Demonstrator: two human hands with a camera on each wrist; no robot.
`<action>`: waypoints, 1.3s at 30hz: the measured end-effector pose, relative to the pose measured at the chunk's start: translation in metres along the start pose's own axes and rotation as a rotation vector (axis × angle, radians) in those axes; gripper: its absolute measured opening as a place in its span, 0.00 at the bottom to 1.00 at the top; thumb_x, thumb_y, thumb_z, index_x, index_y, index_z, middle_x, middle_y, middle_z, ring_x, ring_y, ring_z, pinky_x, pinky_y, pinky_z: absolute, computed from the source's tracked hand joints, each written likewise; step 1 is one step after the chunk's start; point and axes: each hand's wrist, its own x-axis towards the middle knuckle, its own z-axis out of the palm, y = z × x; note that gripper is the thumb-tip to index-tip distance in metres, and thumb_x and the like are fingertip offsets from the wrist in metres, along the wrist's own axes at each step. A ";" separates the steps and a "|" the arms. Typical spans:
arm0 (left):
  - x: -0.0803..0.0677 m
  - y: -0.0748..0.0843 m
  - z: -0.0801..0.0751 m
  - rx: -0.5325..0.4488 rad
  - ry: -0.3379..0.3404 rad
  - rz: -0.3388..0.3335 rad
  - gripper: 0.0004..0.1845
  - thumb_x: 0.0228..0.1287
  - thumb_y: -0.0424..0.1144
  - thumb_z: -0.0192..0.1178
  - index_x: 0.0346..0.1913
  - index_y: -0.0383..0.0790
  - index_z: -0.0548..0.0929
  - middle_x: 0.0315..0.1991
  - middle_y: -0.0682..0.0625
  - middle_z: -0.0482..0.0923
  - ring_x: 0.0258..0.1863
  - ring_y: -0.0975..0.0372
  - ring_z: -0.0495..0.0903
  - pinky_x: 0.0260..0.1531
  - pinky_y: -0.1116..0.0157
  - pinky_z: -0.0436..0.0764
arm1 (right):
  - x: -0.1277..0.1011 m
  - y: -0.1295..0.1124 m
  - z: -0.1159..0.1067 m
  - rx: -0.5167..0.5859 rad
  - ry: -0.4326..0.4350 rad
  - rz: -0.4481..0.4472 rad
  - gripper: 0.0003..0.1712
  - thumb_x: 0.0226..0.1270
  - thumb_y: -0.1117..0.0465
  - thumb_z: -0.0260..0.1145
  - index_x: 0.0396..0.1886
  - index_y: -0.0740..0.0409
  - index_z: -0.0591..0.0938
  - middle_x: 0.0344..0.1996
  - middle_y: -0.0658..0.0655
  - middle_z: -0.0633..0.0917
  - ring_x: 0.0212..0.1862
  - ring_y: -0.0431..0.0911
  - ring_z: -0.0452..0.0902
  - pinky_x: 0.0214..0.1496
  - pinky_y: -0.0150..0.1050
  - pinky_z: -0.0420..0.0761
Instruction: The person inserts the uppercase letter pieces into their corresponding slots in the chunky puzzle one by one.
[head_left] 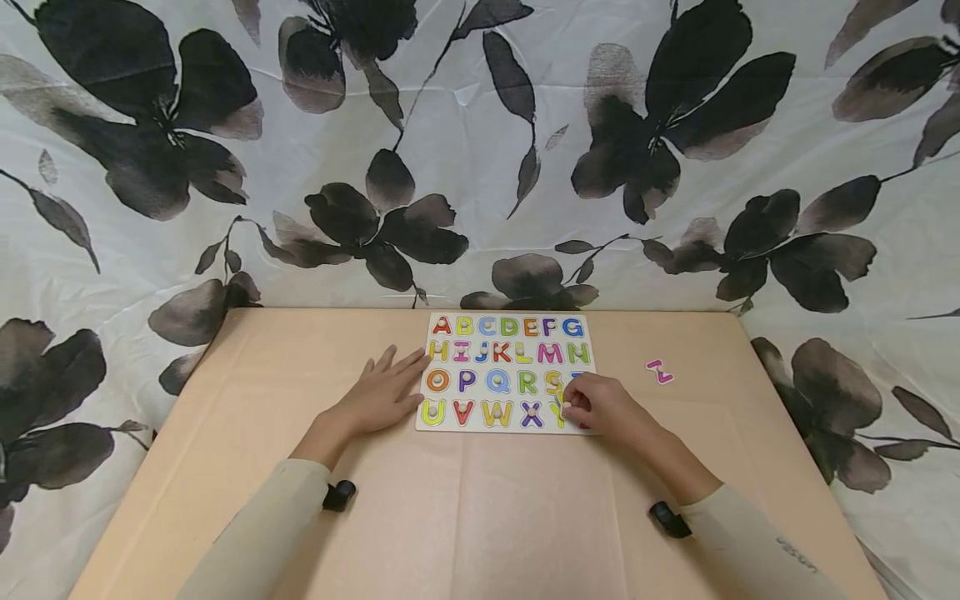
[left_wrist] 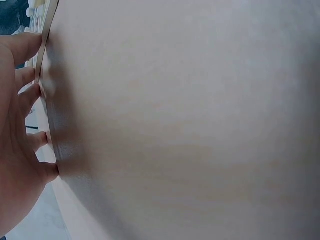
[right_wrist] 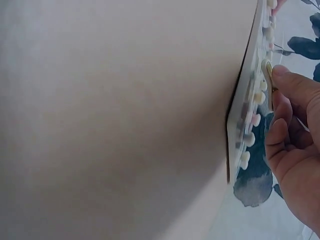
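A white alphabet puzzle board (head_left: pixel 480 432) lies on the table, filled with coloured letters that carry small knobs. My left hand (head_left: pixel 385 394) rests at the board's left edge, fingers spread and fingertips touching it; in the left wrist view the left hand (left_wrist: pixel 20 130) meets that edge. Over the lower right corner, my right hand (head_left: pixel 609 406) pinches a thin yellow-edged letter piece (right_wrist: pixel 270 75), held tilted above the board between thumb and finger. It is probably the yellow Y. The right hand (right_wrist: pixel 295 135) covers the letters near that corner.
A magenta letter Z piece (head_left: pixel 660 372) lies loose on the table to the right of the board. The tan tabletop (head_left: pixel 525 517) extends toward me. A white cloth with dark flowers (head_left: pixel 480 125) hangs behind the table.
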 end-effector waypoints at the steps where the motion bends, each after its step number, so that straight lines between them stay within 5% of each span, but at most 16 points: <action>1: 0.000 0.000 0.000 -0.001 -0.001 0.000 0.37 0.76 0.54 0.53 0.83 0.51 0.57 0.84 0.52 0.51 0.83 0.37 0.42 0.76 0.30 0.44 | 0.000 0.000 0.002 0.000 0.004 -0.016 0.09 0.61 0.63 0.77 0.33 0.55 0.83 0.26 0.46 0.77 0.31 0.38 0.71 0.32 0.29 0.74; 13: 0.000 0.000 -0.003 -0.007 -0.012 -0.003 0.38 0.76 0.54 0.54 0.83 0.51 0.57 0.84 0.52 0.51 0.83 0.37 0.42 0.75 0.30 0.45 | 0.002 0.005 0.013 0.041 -0.047 -0.023 0.08 0.61 0.64 0.76 0.30 0.51 0.83 0.25 0.43 0.77 0.30 0.36 0.71 0.31 0.28 0.74; 25: 0.002 0.000 -0.005 -0.010 -0.020 -0.006 0.38 0.76 0.55 0.54 0.83 0.52 0.56 0.84 0.53 0.51 0.83 0.38 0.41 0.76 0.30 0.44 | 0.001 0.008 0.000 0.112 -0.068 0.011 0.09 0.62 0.59 0.78 0.39 0.51 0.85 0.29 0.44 0.79 0.34 0.39 0.74 0.35 0.29 0.77; 32: 0.003 0.000 -0.005 -0.005 -0.025 -0.008 0.38 0.76 0.55 0.54 0.83 0.52 0.56 0.84 0.52 0.51 0.83 0.38 0.41 0.76 0.30 0.44 | -0.005 0.033 -0.023 0.037 0.039 0.113 0.12 0.67 0.56 0.75 0.48 0.50 0.86 0.42 0.48 0.83 0.43 0.43 0.76 0.45 0.34 0.80; 39: 0.003 -0.002 -0.004 0.002 -0.024 -0.006 0.38 0.76 0.55 0.53 0.83 0.52 0.56 0.84 0.52 0.50 0.83 0.38 0.41 0.75 0.30 0.44 | -0.014 0.069 -0.045 -0.006 0.137 0.203 0.13 0.69 0.58 0.73 0.49 0.57 0.85 0.41 0.54 0.84 0.42 0.48 0.77 0.45 0.40 0.80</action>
